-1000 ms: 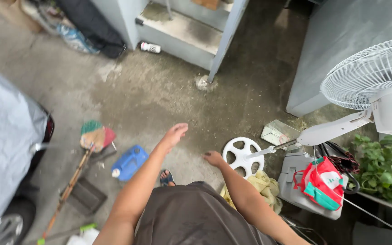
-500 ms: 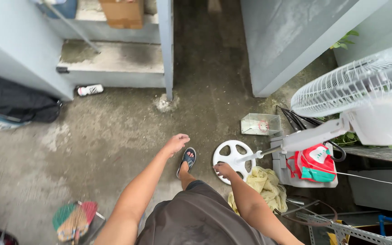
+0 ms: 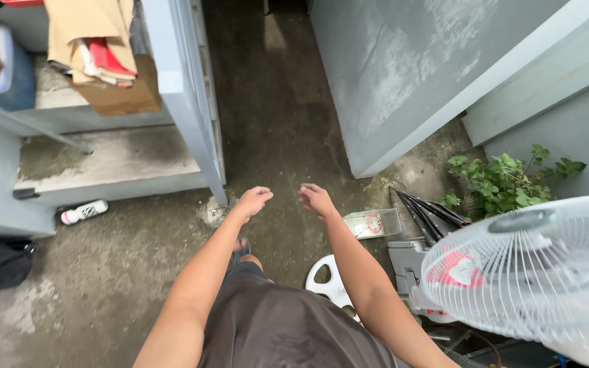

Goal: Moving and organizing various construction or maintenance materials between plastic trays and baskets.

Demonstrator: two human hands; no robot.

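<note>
— Since nothing is gripped, what is nearest the hands?
— A clear box (image 3: 371, 223) is seen on the floor (image 3: 281, 136), just right of the right hand (image 3: 316, 199) and lower in the picture. A white disc (image 3: 327, 286) lies nearer the body, partly hidden by the right forearm.

— How are the hands held?
— Both are empty. The left hand (image 3: 252, 202) is loosely curled and the right hand is slack, with its fingers bent downward. Nothing is touched by either.

— Which step is judged to be in hand?
— An approach on foot, it is thought: a sandal (image 3: 241, 247) is placed forward and both arms are hung out ahead of the body.

— What would a grasp call for?
— The right hand would have to be lowered and swung rightward for the box or the disc, with the fan (image 3: 533, 272) kept clear of the elbow.

— And farther out?
— A plant (image 3: 506, 180) is set against the grey wall (image 3: 403, 68) on the right. On the left, a bottle (image 3: 84, 212) lies below a concrete step (image 3: 103, 163), beside a post (image 3: 185, 102).
</note>
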